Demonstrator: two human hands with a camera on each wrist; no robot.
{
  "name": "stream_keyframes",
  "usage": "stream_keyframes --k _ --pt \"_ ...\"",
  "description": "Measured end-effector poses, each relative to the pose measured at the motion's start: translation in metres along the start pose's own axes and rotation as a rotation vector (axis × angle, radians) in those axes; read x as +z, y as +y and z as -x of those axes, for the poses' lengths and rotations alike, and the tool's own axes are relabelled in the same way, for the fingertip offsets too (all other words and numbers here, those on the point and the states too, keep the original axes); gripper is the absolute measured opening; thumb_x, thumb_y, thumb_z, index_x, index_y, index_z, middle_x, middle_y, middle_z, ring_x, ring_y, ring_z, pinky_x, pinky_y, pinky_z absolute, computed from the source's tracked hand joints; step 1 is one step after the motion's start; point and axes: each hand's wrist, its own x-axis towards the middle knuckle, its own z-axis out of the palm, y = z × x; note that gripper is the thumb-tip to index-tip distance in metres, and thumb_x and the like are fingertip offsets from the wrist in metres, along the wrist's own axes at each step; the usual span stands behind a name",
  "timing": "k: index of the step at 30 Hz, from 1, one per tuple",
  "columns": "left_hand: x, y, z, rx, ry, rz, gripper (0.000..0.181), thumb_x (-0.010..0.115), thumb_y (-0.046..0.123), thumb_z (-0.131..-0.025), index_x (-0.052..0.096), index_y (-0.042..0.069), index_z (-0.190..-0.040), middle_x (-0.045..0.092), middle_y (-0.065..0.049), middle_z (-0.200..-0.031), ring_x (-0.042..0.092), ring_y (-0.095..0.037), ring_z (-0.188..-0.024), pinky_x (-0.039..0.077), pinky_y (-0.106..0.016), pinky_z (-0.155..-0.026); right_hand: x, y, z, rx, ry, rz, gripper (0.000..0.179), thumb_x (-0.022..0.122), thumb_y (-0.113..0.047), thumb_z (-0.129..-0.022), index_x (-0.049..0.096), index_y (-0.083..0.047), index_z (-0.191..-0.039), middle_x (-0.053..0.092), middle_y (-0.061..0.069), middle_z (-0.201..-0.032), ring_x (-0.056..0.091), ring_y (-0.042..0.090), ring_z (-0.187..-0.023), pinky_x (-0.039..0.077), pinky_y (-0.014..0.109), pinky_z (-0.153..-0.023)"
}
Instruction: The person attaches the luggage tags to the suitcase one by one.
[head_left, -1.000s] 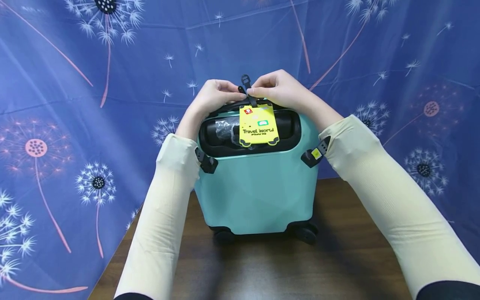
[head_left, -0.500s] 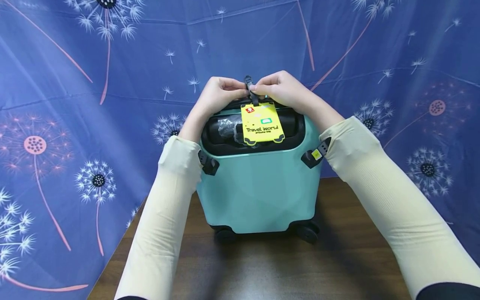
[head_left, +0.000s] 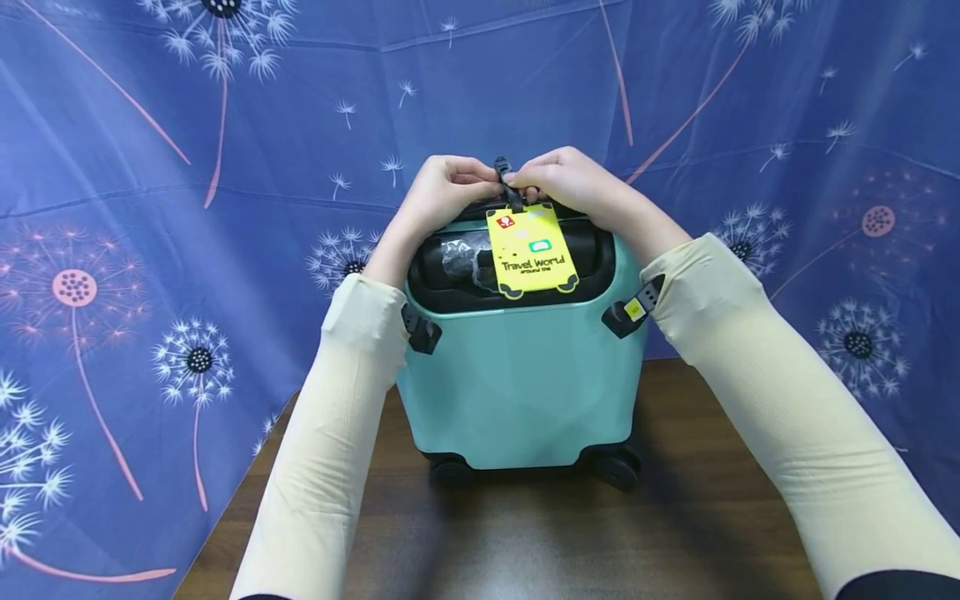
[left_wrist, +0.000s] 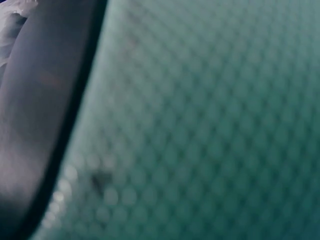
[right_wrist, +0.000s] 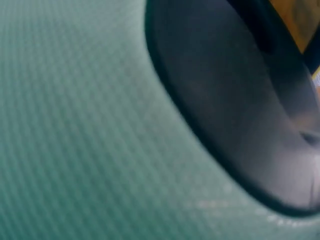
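A yellow luggage tag (head_left: 532, 254) printed "Travel World" hangs by its black strap (head_left: 511, 190) at the top of a teal suitcase (head_left: 517, 383). My left hand (head_left: 448, 190) pinches the strap from the left, thumb and fingers close together. From the other side my right hand (head_left: 573, 183) pinches it with thumb and forefinger. The strap's end sticks up between both hands. Behind them lies the suitcase's black handle, mostly hidden. Both wrist views show only the suitcase's textured teal shell (left_wrist: 200, 120) and black recessed panel (right_wrist: 215, 85), blurred; no fingers appear there.
The suitcase stands upright on black wheels (head_left: 617, 468) on a brown wooden table (head_left: 525, 542). A blue dandelion-print cloth (head_left: 300, 100) hangs behind and to the left. Clear plastic film (head_left: 463, 257) lies in the black recess behind the tag.
The strap, once with a loose end apart from its buckle, now looks joined between the fingers. Both hands and the tag have shifted slightly right, and the tag tilts a little.
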Motion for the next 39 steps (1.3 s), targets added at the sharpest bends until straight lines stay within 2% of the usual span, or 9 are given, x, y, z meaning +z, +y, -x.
stream_keyframes --k 2,4,8,11,18,24,28,34,39 --pt "0.0005 -0.0002 -0.0005 0.001 -0.002 -0.001 0.023 0.069 0.019 -0.087 0.071 0.005 -0.105 0.071 -0.011 -0.104 0.067 -0.013 -0.096 0.049 -0.023 -0.086 0.0008 0.002 0.0009 -0.039 0.024 0.016 0.022 0.056 -0.034 -0.093 0.056 -0.014 -0.102 0.051 -0.002 -0.086 0.047 0.014 -0.085 0.036 0.029 -0.078" --pt "0.0005 -0.0002 -0.0004 0.008 -0.002 -0.002 0.023 0.068 0.019 -0.087 0.071 0.005 -0.105 0.071 -0.011 -0.103 0.067 -0.014 -0.096 0.049 -0.023 -0.085 0.0012 0.0039 0.0015 -0.093 0.046 0.034 0.033 0.058 -0.033 -0.092 0.052 -0.019 -0.121 0.051 -0.001 -0.096 0.047 0.015 -0.092 0.037 0.029 -0.079" --pt "0.0 0.0008 0.0004 0.006 -0.002 -0.011 0.022 0.068 0.019 -0.087 0.071 0.007 -0.106 0.071 -0.011 -0.104 0.067 -0.015 -0.097 0.049 -0.024 -0.086 0.0014 0.0063 0.0012 -0.186 0.056 0.082 0.046 0.057 -0.033 -0.093 0.046 -0.027 -0.138 0.05 0.0 -0.101 0.045 0.016 -0.096 0.037 0.03 -0.074" --pt "-0.0005 0.0012 0.001 0.004 0.003 -0.032 0.023 0.067 0.019 -0.088 0.072 0.007 -0.106 0.071 -0.01 -0.105 0.066 -0.014 -0.097 0.049 -0.023 -0.087 0.0013 0.0069 0.0005 -0.195 0.058 0.134 0.045 0.055 -0.036 -0.094 0.048 -0.03 -0.137 0.051 -0.001 -0.102 0.044 0.014 -0.095 0.035 0.029 -0.072" --pt "0.0004 0.0003 0.0001 -0.028 0.036 -0.102 0.023 0.068 0.023 -0.087 0.073 0.008 -0.104 0.072 -0.009 -0.101 0.067 -0.012 -0.09 0.049 -0.021 -0.082 0.0002 0.0075 0.001 -0.134 0.034 0.262 0.049 0.052 -0.046 -0.092 0.047 -0.029 -0.139 0.051 0.002 -0.112 0.041 0.017 -0.086 0.034 0.031 -0.071" --pt "0.0003 0.0028 0.0016 -0.05 0.075 -0.09 0.021 0.071 0.022 -0.084 0.072 0.006 -0.097 0.073 -0.009 -0.094 0.067 -0.009 -0.082 0.049 -0.02 -0.077 0.0003 0.0059 0.0014 -0.096 -0.007 0.25 0.049 0.048 -0.046 -0.094 0.047 -0.024 -0.138 0.05 0.004 -0.113 0.04 0.017 -0.093 0.032 0.029 -0.076" --pt "0.0008 0.0038 0.0016 -0.088 0.09 -0.058 0.023 0.073 0.023 -0.082 0.066 0.006 -0.096 0.072 -0.011 -0.093 0.067 -0.01 -0.079 0.049 -0.021 -0.075 -0.0002 0.0051 0.0008 -0.081 -0.002 0.231 0.046 0.041 -0.042 -0.098 0.056 -0.014 -0.131 0.05 0.006 -0.11 0.041 0.016 -0.094 0.033 0.027 -0.077" --pt "0.0001 0.0032 0.0013 -0.107 0.054 -0.078 0.03 0.072 0.026 -0.083 0.067 0.01 -0.108 0.072 -0.011 -0.1 0.067 -0.013 -0.088 0.047 -0.021 -0.081 0.0014 0.0073 -0.0023 -0.107 0.037 0.256 0.04 0.044 -0.037 -0.099 0.062 -0.013 -0.125 0.054 0.008 -0.109 0.044 0.017 -0.093 0.034 0.027 -0.075" --pt "0.0009 0.0022 0.0007 -0.076 0.037 -0.053 0.026 0.072 0.024 -0.084 0.071 0.01 -0.105 0.072 -0.009 -0.099 0.068 -0.011 -0.088 0.048 -0.02 -0.083 0.0026 0.0072 -0.0045 -0.136 0.148 0.27 0.034 0.059 -0.033 -0.092 0.067 -0.014 -0.119 0.064 0.007 -0.115 0.051 0.017 -0.093 0.038 0.026 -0.073"
